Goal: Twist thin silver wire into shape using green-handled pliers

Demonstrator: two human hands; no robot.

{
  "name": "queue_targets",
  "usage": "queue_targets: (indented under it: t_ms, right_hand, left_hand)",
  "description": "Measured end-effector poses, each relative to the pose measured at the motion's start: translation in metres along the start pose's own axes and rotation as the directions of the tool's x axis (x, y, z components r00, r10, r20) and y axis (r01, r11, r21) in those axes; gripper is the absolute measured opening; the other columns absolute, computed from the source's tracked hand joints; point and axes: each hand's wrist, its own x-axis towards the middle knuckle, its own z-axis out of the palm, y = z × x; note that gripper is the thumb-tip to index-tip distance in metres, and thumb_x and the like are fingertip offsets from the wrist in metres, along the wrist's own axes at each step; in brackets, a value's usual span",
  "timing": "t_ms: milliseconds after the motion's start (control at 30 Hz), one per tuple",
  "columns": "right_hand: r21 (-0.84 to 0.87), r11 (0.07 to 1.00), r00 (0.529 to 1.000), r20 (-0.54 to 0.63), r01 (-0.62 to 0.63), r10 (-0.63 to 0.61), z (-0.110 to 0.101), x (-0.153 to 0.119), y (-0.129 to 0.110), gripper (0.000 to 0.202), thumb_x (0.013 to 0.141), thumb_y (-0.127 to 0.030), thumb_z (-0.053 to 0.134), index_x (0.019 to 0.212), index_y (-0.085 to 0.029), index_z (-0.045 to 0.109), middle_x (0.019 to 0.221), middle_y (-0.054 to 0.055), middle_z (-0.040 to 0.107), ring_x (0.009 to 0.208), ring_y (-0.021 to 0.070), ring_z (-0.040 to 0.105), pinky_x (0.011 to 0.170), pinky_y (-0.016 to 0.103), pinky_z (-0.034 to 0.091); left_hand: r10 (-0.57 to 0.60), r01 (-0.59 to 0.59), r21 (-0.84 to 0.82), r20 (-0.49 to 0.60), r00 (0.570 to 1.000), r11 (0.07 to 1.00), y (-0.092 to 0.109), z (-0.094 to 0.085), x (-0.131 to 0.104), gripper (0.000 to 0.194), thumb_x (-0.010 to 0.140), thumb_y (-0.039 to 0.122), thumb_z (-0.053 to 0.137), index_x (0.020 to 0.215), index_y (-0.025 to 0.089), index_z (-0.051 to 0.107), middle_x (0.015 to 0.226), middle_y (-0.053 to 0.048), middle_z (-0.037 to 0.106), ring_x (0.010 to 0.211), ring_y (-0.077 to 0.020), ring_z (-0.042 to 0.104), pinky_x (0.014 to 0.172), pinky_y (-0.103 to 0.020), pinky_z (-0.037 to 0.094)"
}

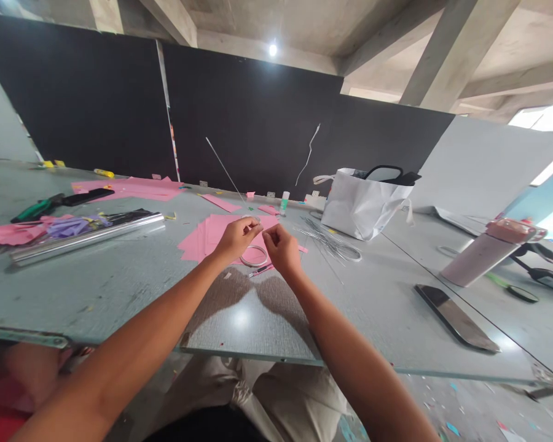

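My left hand (238, 238) is closed in a pinch above the pink paper sheets (198, 239). A thin silvery wire (225, 167) slants up and left from behind its fingers. Close beside it, nearly touching, my right hand (281, 247) is also closed in a pinch. A second, kinked wire length (309, 150) rises to the right, in line with that hand; its lower part is too faint to follow. Below the fingers lie a round white ring (254, 255) and a slim pink-and-dark cutter (260, 271). To the right is a loose bundle of wires (329, 240).
A silver foil roll (90, 239), green-handled tool (37, 209) and crumpled purple material (74, 226) are at left. A glue stick (284, 203) and white bag (364, 205) stand at the back. A phone (456, 316) and tilted bottle (486, 253) lie right. Another person's arm (32, 374) shows lower left.
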Motion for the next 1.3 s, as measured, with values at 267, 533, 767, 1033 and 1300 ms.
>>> queue_targets:
  t_ms: [267,533,767,1033,1300]
  right_hand:
    - [-0.015,1.0,1.0,-0.023,0.001,-0.002,-0.002,0.001,0.001,0.017,0.078,-0.035,0.051,0.067,-0.022,0.049,0.055,-0.004,0.048,0.052,0.0124,0.042,0.054,0.026,0.031]
    - [0.354,0.912,0.944,-0.175,-0.205,0.28,-0.01,0.015,0.01,0.017,0.074,-0.036,0.052,0.064,-0.022,0.048,0.049,-0.006,0.045,0.045,0.0108,0.043,0.049,0.025,0.035]
    - [0.462,0.855,0.97,0.054,-0.235,0.237,-0.001,0.012,0.012,0.018,0.068,-0.038,0.057,0.062,-0.022,0.051,0.047,-0.006,0.047,0.044,0.0093,0.043,0.047,0.024,0.036]
    - [0.387,0.911,0.988,0.115,-0.14,0.102,0.003,0.01,0.012,0.02,0.068,-0.04,0.059,0.065,-0.021,0.055,0.053,-0.005,0.048,0.05,0.0106,0.042,0.051,0.026,0.036]
    - [0.274,0.958,0.996,0.046,-0.086,0.076,0.003,0.006,0.003,0.019,0.072,-0.039,0.054,0.064,-0.022,0.049,0.055,-0.004,0.046,0.053,0.0118,0.041,0.053,0.026,0.035]
  left_hand:
    - [0.087,-0.074,0.15,-0.079,0.993,0.986,-0.002,0.0,-0.001,0.023,0.085,0.037,0.056,0.084,0.018,0.068,0.086,-0.005,0.071,0.074,-0.0169,0.059,0.071,-0.03,0.046]
    - [0.172,-0.198,0.305,0.111,0.979,0.932,-0.001,-0.001,-0.011,0.026,0.091,0.038,0.049,0.084,0.02,0.066,0.068,0.001,0.062,0.058,-0.0132,0.052,0.059,-0.026,0.04]
    - [0.416,-0.297,0.49,-0.153,0.896,0.82,-0.015,-0.005,-0.003,0.027,0.086,0.038,0.061,0.105,0.021,0.067,0.104,-0.008,0.066,0.099,-0.0235,0.056,0.088,-0.038,0.042]
    - [0.365,-0.337,0.347,-0.015,0.931,0.875,-0.011,-0.005,-0.001,0.032,0.093,0.043,0.049,0.08,0.02,0.067,0.086,-0.003,0.071,0.089,-0.0193,0.063,0.088,-0.037,0.04]
    - [0.209,-0.208,0.023,-0.106,0.972,0.978,-0.01,0.003,-0.001,0.034,0.086,0.05,0.055,0.076,0.018,0.061,0.078,-0.004,0.067,0.076,-0.0165,0.061,0.076,-0.03,0.048]
